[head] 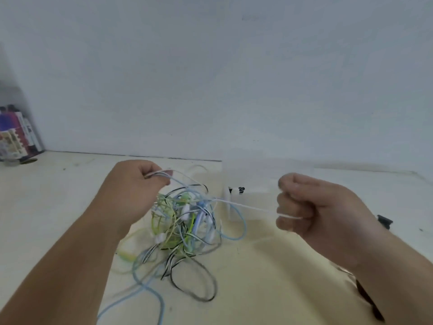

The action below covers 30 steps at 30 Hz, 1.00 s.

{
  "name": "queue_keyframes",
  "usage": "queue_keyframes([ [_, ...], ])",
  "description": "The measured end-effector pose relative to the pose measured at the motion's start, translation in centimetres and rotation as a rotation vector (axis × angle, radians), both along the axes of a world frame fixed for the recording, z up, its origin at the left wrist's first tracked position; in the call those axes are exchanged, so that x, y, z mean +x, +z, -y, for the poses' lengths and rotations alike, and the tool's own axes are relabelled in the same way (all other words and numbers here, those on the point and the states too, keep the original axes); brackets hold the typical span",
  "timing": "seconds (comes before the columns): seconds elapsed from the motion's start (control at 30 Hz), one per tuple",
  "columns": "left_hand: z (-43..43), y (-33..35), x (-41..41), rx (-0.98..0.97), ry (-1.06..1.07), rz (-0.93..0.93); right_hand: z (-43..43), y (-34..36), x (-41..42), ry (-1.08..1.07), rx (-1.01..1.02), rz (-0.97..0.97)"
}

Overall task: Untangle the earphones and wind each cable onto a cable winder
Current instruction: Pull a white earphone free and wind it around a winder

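A tangle of earphone cables (pixel 185 221) in green, light blue, white and black-and-white stripes hangs above the cream table (pixel 269 266), its lower loops trailing on the surface. My left hand (pixel 136 184) pinches several strands at the top of the tangle and lifts them. My right hand (pixel 311 205) is curled into a fist round a white cable (pixel 246 206) that runs taut from the tangle to it. A black loop (pixel 194 282) and a blue cable (pixel 150 289) lie on the table below.
A clear plastic stand (pixel 230 202) with a small black-and-white piece sits behind the tangle. Books (pixel 18 134) stand at the far left against the white wall. A small black object (pixel 384 221) lies right of my right wrist.
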<state>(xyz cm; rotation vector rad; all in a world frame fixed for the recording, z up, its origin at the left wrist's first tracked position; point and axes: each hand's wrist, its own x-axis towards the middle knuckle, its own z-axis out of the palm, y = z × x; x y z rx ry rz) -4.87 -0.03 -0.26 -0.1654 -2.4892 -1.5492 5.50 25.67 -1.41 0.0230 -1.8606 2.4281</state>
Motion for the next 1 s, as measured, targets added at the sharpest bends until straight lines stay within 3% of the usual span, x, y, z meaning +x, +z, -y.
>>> queue_keyframes([
  [0.1,0.1,0.1,-0.4,0.106,0.153,0.011,0.9,-0.2,0.3,0.043,0.614,0.074],
  [0.17,0.3,0.2,-0.6,0.166,0.209,0.029,1.5,-0.6,0.4,0.090,0.903,0.103],
  [0.23,0.4,0.2,-0.5,0.185,0.228,0.033,1.8,-0.9,0.5,0.105,0.961,0.107],
  [0.33,0.4,0.5,0.0,0.101,0.192,-0.003,1.7,-1.0,0.3,-0.011,0.892,0.062],
  [0.5,-0.3,1.1,1.7,-0.122,-0.151,-0.096,1.5,-1.0,-0.1,-0.269,0.897,-0.116],
  [0.6,-1.6,0.9,2.5,-0.243,-0.313,-0.265,1.7,-0.8,0.1,-0.196,0.739,-0.184],
  [0.7,-3.0,-0.6,3.1,-0.348,-0.468,-0.229,2.3,-0.6,0.2,-0.055,0.394,-0.201],
  [0.77,-3.6,-1.2,3.0,-0.429,-0.465,-0.240,2.4,-0.4,0.2,0.005,0.157,-0.168],
  [1.0,-1.5,0.2,1.9,-0.369,-0.337,-0.198,1.3,1.2,0.2,-0.078,-0.392,-0.116],
])
